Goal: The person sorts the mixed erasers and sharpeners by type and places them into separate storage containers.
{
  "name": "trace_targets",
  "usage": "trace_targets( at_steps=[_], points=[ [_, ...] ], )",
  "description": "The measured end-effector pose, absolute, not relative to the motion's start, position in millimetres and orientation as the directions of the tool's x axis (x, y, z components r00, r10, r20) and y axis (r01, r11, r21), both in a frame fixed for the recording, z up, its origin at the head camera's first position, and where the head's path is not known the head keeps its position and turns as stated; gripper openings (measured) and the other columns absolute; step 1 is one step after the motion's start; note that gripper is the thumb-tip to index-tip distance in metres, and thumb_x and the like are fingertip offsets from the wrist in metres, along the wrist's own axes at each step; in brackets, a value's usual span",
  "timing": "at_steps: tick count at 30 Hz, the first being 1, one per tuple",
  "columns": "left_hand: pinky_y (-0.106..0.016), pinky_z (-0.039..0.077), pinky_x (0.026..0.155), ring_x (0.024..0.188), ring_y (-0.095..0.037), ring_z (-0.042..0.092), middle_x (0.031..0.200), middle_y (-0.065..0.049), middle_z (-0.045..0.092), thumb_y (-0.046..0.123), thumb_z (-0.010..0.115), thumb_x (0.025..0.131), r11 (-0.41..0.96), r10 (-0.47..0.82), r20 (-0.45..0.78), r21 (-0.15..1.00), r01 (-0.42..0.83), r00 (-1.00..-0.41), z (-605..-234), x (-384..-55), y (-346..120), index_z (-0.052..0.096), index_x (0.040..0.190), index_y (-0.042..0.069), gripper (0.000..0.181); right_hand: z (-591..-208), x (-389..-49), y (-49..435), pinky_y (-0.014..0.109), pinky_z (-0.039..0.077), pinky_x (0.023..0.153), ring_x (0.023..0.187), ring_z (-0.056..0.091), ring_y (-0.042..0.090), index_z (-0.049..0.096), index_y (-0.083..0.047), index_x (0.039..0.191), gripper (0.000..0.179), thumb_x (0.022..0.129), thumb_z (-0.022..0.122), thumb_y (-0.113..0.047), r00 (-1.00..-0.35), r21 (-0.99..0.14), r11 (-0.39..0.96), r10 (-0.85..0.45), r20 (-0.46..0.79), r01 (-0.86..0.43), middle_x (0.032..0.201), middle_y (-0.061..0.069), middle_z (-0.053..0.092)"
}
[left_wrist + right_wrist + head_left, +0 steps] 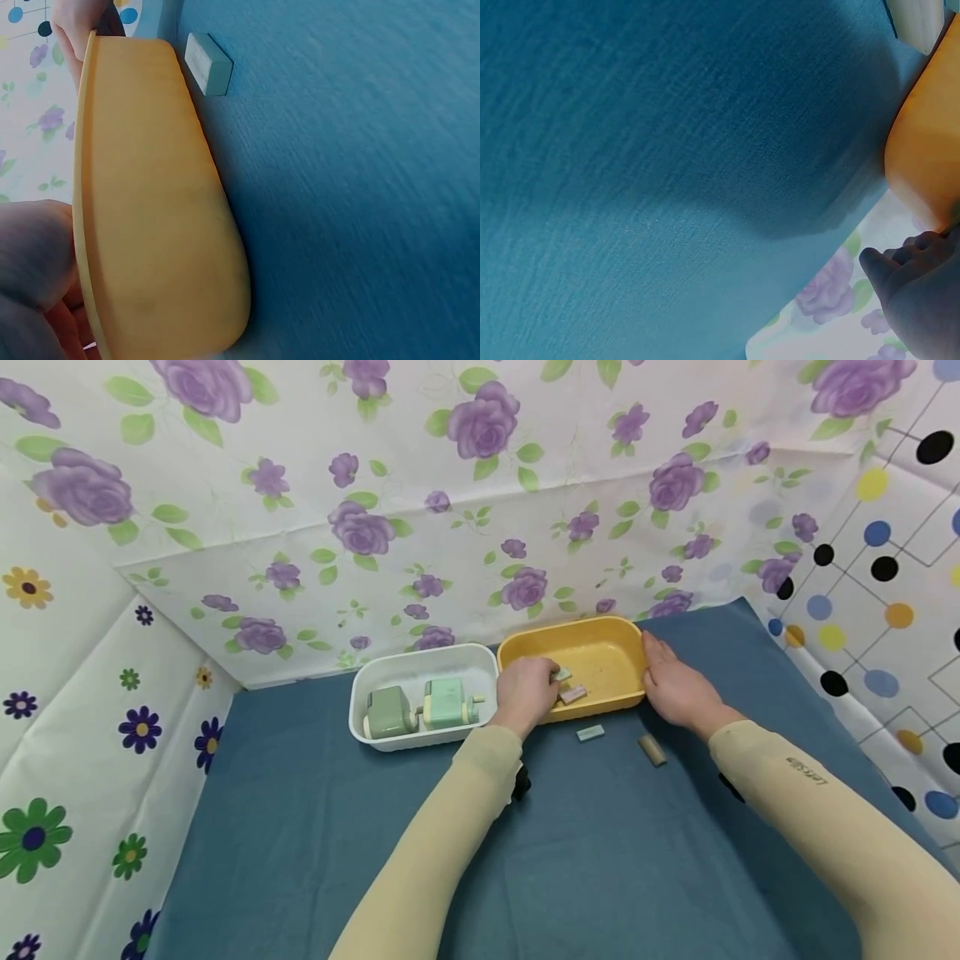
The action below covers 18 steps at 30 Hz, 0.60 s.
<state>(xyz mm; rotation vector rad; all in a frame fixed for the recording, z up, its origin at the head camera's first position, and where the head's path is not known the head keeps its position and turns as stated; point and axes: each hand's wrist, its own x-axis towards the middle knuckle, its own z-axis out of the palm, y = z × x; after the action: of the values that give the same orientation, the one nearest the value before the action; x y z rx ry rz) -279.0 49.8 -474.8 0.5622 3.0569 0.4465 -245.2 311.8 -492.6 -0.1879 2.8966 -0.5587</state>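
Note:
My left hand reaches over the near left rim of the yellow tray and pinches a light green eraser inside it. Just below those fingers a pink eraser lies in the tray. In the left wrist view the tray's wall hides most of the left fingers. My right hand presses with straight fingers against the tray's right end. On the cloth in front lie another pale green eraser and a brown eraser.
Left of the yellow tray, close against it, stands a white tray holding a dark green pencil sharpener and a mint pencil sharpener. Blue cloth covers the table. Flowered sheeting rises right behind the trays.

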Motion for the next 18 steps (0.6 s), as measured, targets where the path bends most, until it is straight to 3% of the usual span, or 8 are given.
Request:
trace_targets(
  at_steps=[7,18],
  points=[
    [-0.035,0.06,0.085,0.101,-0.014,0.072,0.121,0.008,0.078,0.03,0.074,0.103,0.893,0.33,0.047,0.307,0.328,-0.943,-474.2,-285.7,57.2,0.081,0.128,0.029,0.026,-491.3,-245.5,311.9,0.062,0.013,0.129,0.162,0.005,0.046,-0.012,-0.001,0.169,0.07,0.116,0.028,-0.021,-0.976,-0.38,0.922,-0.148,-0.16,-0.078,0.177,0.024,0.0],
    [-0.033,0.06,0.073,0.093,-0.014,0.073,0.121,0.009,0.078,0.034,0.072,0.105,0.896,0.327,0.063,0.297,0.33,-0.943,-470.5,-294.1,67.2,0.079,0.132,0.032,0.028,-492.8,-246.1,311.5,0.063,0.013,0.129,0.163,0.005,0.045,-0.012,-0.002,0.169,0.07,0.116,0.029,-0.022,-0.976,-0.375,0.924,-0.141,-0.167,-0.069,0.178,0.022,0.0]
  ],
)
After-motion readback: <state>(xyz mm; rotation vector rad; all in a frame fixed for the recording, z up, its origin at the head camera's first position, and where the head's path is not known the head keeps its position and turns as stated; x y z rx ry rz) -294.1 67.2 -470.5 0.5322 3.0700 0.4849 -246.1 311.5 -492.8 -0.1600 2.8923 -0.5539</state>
